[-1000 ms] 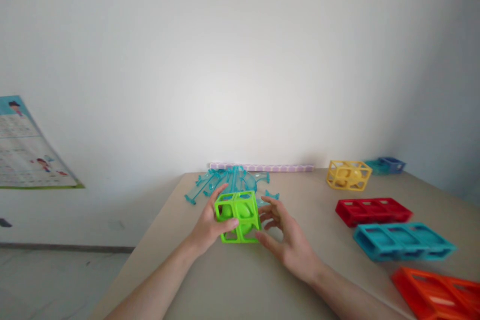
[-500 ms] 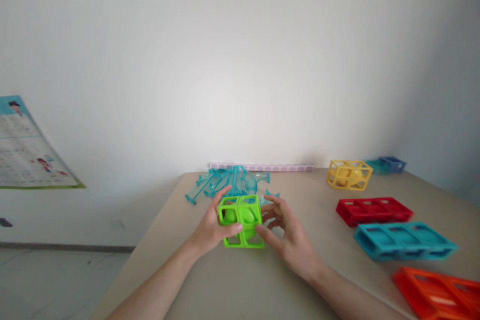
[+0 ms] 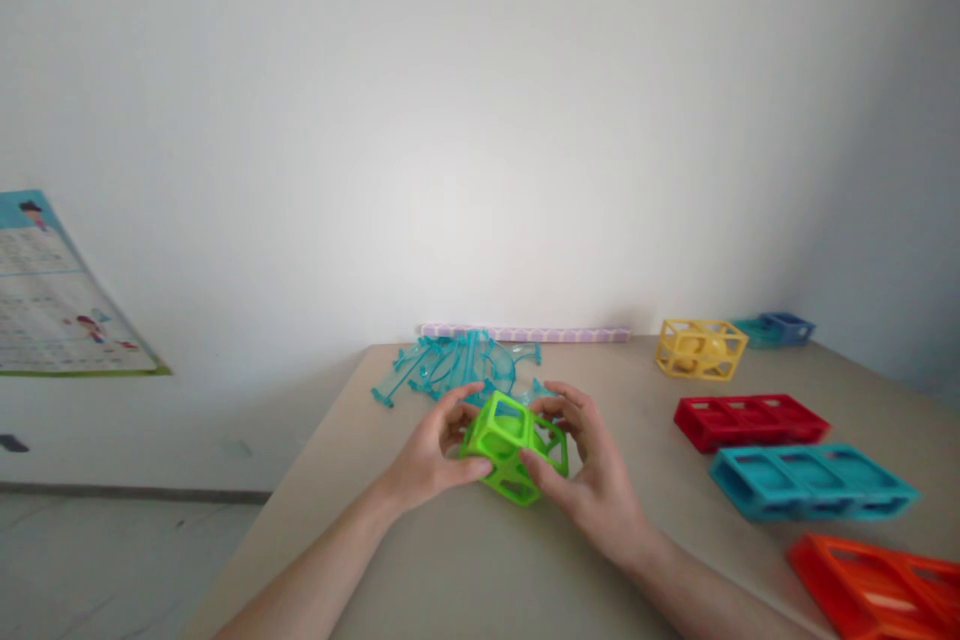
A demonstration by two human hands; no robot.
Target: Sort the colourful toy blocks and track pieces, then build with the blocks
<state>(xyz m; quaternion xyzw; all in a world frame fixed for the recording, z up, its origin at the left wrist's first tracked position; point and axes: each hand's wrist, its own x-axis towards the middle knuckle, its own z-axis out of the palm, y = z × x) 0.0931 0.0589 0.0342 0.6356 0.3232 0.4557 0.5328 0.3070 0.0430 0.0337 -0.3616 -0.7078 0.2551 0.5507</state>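
A bright green open-frame block [image 3: 516, 448], with rounded green shapes inside, is tilted between my two hands over the front middle of the table. My left hand [image 3: 435, 455] grips its left side, thumb on the near face and fingers curled behind. On the right side my right hand [image 3: 592, 480] holds it too, its thumb pressed to the near face. The far fingertips of both hands are partly hidden by the block. Just beyond lie clear teal plastic pieces [image 3: 469, 365] in a loose pile.
On the right of the table [image 3: 450, 580] lie red [image 3: 750, 422], turquoise [image 3: 814, 482] and orange [image 3: 877, 585] three-window frames. Behind them stand a yellow frame block [image 3: 701, 350] and a blue piece [image 3: 786, 327]. A patterned lilac strip [image 3: 555, 334] runs along the wall.
The green block has turned from nearly upright to tilted and shifted slightly right. My right hand has closed in on it, and my left hand's fingers have curled further behind.
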